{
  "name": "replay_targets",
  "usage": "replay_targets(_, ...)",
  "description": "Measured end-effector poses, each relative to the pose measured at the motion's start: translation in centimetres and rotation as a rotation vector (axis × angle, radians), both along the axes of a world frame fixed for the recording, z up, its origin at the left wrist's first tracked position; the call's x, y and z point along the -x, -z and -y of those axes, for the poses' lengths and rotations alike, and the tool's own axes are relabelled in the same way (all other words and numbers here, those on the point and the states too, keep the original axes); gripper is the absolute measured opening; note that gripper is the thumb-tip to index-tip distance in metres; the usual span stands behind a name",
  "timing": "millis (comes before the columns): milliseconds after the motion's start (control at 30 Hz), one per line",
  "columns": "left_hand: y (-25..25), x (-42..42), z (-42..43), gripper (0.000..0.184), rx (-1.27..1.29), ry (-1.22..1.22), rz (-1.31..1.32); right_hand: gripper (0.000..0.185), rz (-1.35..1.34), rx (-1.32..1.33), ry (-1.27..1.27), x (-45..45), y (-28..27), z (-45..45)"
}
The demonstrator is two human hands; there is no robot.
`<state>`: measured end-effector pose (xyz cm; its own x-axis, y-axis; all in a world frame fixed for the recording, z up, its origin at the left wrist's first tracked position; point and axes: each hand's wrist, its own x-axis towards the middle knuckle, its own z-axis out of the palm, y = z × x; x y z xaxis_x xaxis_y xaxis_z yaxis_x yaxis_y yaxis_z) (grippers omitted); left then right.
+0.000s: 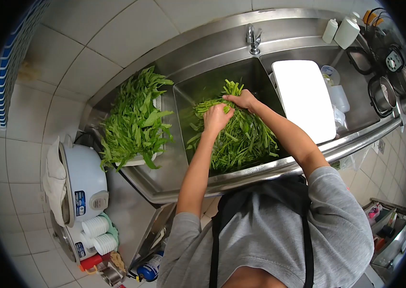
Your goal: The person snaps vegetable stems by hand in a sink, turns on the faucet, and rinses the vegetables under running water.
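A heap of long-stemmed leafy greens (241, 139), which look like water spinach, lies in the left sink basin (183, 103). My right hand (244, 99) is closed round a bunch of their stems, whose cut ends stick out beyond the fingers toward the faucet. Just left of it, my left hand (217, 117) is curled in a fist with green stem showing at its thumb side. The two hands are close together over the heap. A second pile of leafy greens (135, 120) rests on a white tray (138, 161) left of the basin.
A white board (303, 101) lies across the sink's right part, beside plastic containers (339, 98). The faucet (253, 39) stands behind. White bottles (347, 32) and pans (383, 93) are at right. A rice cooker (85, 173) and stacked cups (99, 235) stand at left.
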<state>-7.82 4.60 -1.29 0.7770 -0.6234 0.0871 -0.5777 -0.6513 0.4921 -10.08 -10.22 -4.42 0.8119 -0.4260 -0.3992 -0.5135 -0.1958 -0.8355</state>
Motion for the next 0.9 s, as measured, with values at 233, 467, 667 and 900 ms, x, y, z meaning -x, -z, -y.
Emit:
replay_targets(233,-0.3,-0.9,-1.5,0.028,0.051,0.049,-0.443,0.04,0.191,-0.315,0.037,0.4,-1.5,1.7)
replay_targets(467,-0.2,-1.2,-1.9,0.024,0.175,-0.014,-0.799,0.038,0.263,-0.17,-0.169,-0.2,-0.5,1.6)
replay_targets(667,1.0,-1.5,-1.5,0.023,0.244,0.031,-0.707,0.044,0.202,-0.005,-0.21,0.2,-1.1,0.9)
replay_targets(900,1.3,-1.2,-1.4,0.023,0.501,-0.311,-0.664,0.062,0.24,0.275,-0.004,0.5,-1.9,0.3)
